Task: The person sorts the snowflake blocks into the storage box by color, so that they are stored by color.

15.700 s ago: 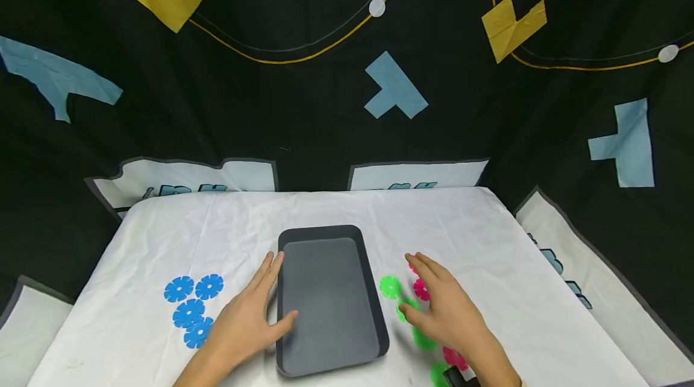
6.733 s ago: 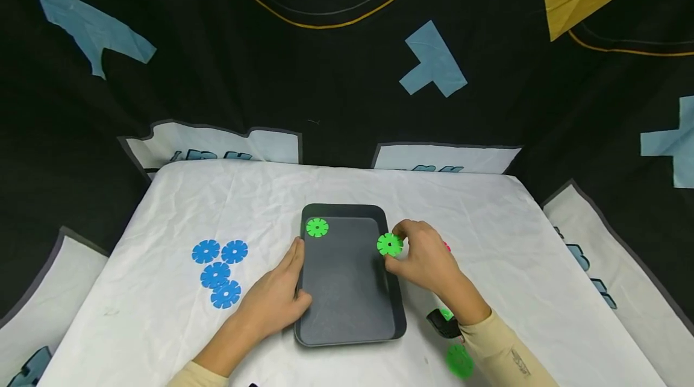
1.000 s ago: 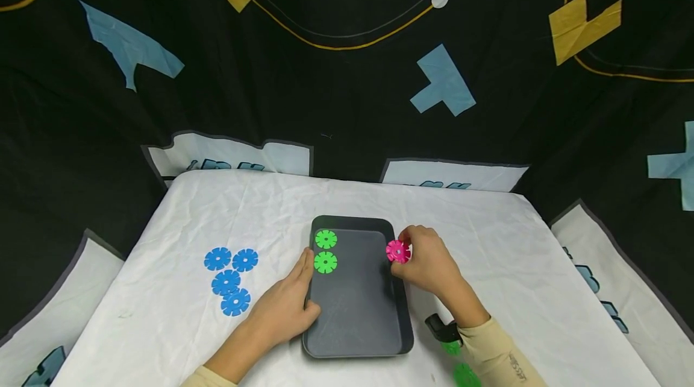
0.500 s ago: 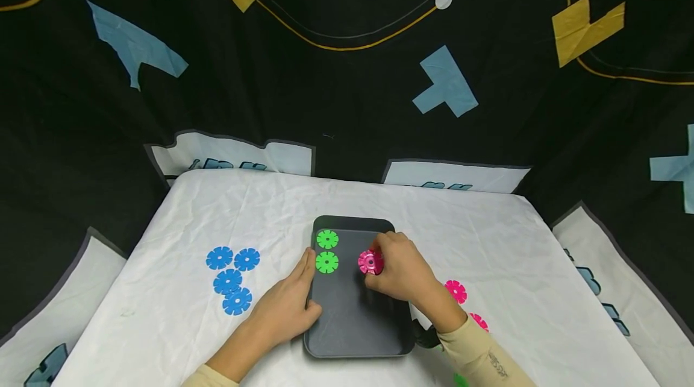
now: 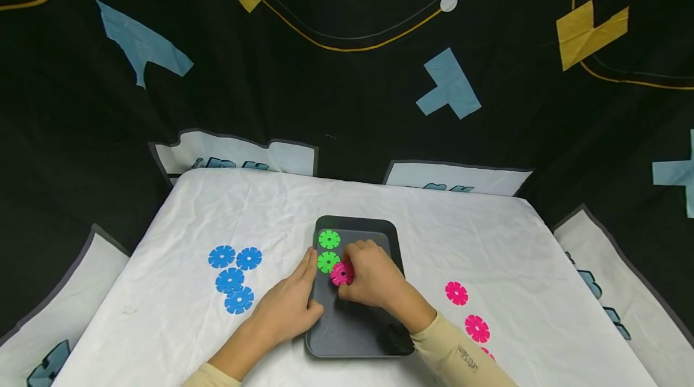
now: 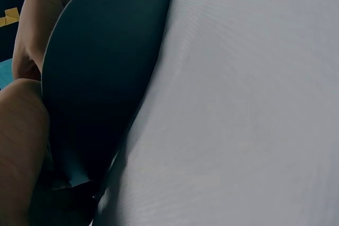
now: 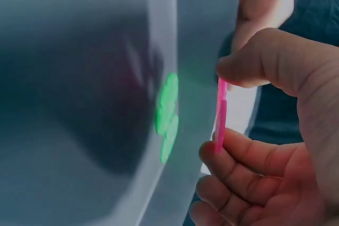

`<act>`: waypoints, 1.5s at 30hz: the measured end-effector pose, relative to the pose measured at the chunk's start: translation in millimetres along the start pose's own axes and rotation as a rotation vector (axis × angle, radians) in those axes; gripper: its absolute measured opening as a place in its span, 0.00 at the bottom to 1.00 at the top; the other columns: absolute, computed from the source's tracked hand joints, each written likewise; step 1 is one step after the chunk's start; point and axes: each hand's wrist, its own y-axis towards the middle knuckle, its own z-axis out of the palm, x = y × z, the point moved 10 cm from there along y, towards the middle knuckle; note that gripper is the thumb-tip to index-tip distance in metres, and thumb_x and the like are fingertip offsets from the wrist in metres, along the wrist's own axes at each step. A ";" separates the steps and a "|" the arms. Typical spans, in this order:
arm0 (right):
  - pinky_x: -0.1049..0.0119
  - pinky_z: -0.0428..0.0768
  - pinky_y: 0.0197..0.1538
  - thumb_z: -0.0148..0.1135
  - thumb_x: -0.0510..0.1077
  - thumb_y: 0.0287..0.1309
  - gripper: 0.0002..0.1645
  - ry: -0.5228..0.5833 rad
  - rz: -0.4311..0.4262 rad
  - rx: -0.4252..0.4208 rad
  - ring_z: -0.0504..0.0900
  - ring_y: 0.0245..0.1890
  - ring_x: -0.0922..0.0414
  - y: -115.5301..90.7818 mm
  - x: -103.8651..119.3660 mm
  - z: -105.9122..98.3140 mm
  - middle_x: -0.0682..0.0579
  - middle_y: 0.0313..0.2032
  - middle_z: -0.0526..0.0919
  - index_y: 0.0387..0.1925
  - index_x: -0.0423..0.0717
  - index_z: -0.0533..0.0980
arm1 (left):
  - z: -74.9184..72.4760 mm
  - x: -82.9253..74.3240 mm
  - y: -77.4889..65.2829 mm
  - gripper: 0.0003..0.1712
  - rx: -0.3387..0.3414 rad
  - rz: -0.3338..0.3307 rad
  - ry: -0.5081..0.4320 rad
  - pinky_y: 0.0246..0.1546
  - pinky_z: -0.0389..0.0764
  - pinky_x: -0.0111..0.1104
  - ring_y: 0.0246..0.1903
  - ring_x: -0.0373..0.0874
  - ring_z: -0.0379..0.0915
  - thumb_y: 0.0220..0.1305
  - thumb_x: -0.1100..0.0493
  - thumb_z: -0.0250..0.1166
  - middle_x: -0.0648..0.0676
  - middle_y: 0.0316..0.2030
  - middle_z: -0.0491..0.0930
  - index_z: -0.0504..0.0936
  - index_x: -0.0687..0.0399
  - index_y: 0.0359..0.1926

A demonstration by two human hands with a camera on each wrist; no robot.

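My right hand (image 5: pixel 374 275) pinches a pink notched plastic disc (image 5: pixel 340 273) over the left part of the dark grey tray (image 5: pixel 358 339). In the right wrist view the pink disc (image 7: pixel 221 117) is edge-on between thumb and fingertips, close to the tray wall. Two green notched discs (image 5: pixel 329 239) lie along the tray's left side, and the pink one overlaps the nearer of them in the head view. My left hand (image 5: pixel 287 308) rests against the tray's left edge with straight fingers, thumb at the rim. The left wrist view shows the tray's dark side (image 6: pixel 100 78).
Several blue discs (image 5: pixel 230 280) lie in a cluster on the white cloth (image 5: pixel 179 327), left of the tray. To its right are several pink discs (image 5: pixel 456 293), one partly hidden by the right sleeve (image 5: pixel 458 357). A black curtain (image 5: pixel 347 110) hangs behind the table.
Over the last second my right hand has carried the pink disc leftward from the tray's right rim to beside the green discs. Both green discs came into the tray earlier. My left hand stays at the rim.
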 end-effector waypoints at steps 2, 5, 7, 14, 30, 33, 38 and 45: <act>0.66 0.73 0.34 0.76 0.54 0.31 0.27 -0.013 -0.019 0.018 0.70 0.31 0.60 2.2 5.0 6.6 0.61 0.27 0.74 0.36 0.47 0.79 | -0.2 -0.1 -0.1 0.53 -0.002 0.005 0.002 0.35 0.72 0.30 0.47 0.39 0.71 0.50 0.55 0.60 0.60 0.75 0.49 0.49 0.64 0.75; 0.67 0.71 0.32 0.76 0.54 0.32 0.25 -0.011 -0.038 0.051 0.69 0.29 0.61 4.8 11.0 17.0 0.62 0.24 0.72 0.34 0.47 0.79 | -0.6 -0.5 -0.1 0.52 -0.008 0.017 0.001 0.39 0.74 0.32 0.51 0.39 0.71 0.51 0.55 0.60 0.60 0.74 0.50 0.50 0.64 0.75; 0.68 0.70 0.30 0.76 0.54 0.32 0.23 -0.001 -0.048 0.077 0.69 0.28 0.62 6.3 14.7 23.9 0.63 0.22 0.71 0.32 0.48 0.80 | -1.4 -1.0 -0.3 0.51 -0.017 0.026 -0.004 0.41 0.75 0.33 0.54 0.40 0.70 0.51 0.55 0.60 0.61 0.74 0.50 0.51 0.65 0.75; 0.69 0.70 0.29 0.76 0.59 0.34 0.23 -0.017 -0.068 0.128 0.70 0.28 0.62 9.4 24.9 37.4 0.65 0.20 0.71 0.29 0.51 0.79 | -4.2 -2.1 -1.2 0.51 -0.034 0.040 -0.011 0.44 0.76 0.33 0.59 0.41 0.68 0.51 0.55 0.59 0.61 0.74 0.50 0.51 0.65 0.75; 0.69 0.71 0.28 0.77 0.53 0.31 0.21 0.059 0.042 0.103 0.71 0.27 0.62 12.2 -11.0 30.5 0.63 0.22 0.72 0.29 0.50 0.78 | -2.2 -1.7 -0.7 0.52 -0.011 0.022 0.006 0.35 0.73 0.30 0.46 0.39 0.72 0.49 0.55 0.59 0.61 0.74 0.50 0.51 0.65 0.75; 0.69 0.72 0.27 0.77 0.52 0.30 0.22 0.078 0.074 0.091 0.71 0.26 0.62 14.0 -23.3 27.0 0.62 0.23 0.73 0.29 0.49 0.78 | -2.4 -1.7 -0.9 0.52 -0.012 0.022 0.004 0.35 0.73 0.30 0.46 0.39 0.71 0.49 0.55 0.59 0.61 0.74 0.50 0.50 0.65 0.75; 0.69 0.71 0.25 0.77 0.50 0.29 0.21 0.086 0.112 0.065 0.71 0.22 0.62 16.8 -41.9 22.7 0.60 0.22 0.73 0.27 0.47 0.78 | -2.1 -1.6 -1.2 0.53 -0.008 0.016 0.000 0.34 0.72 0.29 0.46 0.39 0.71 0.49 0.55 0.59 0.61 0.74 0.49 0.49 0.64 0.75; 0.67 0.72 0.29 0.78 0.52 0.28 0.22 0.058 0.155 0.053 0.72 0.26 0.59 20.3 -56.9 21.7 0.59 0.24 0.75 0.29 0.47 0.80 | -1.9 -1.9 -0.8 0.53 -0.007 0.019 0.002 0.34 0.72 0.30 0.48 0.39 0.71 0.49 0.55 0.59 0.62 0.74 0.48 0.49 0.64 0.75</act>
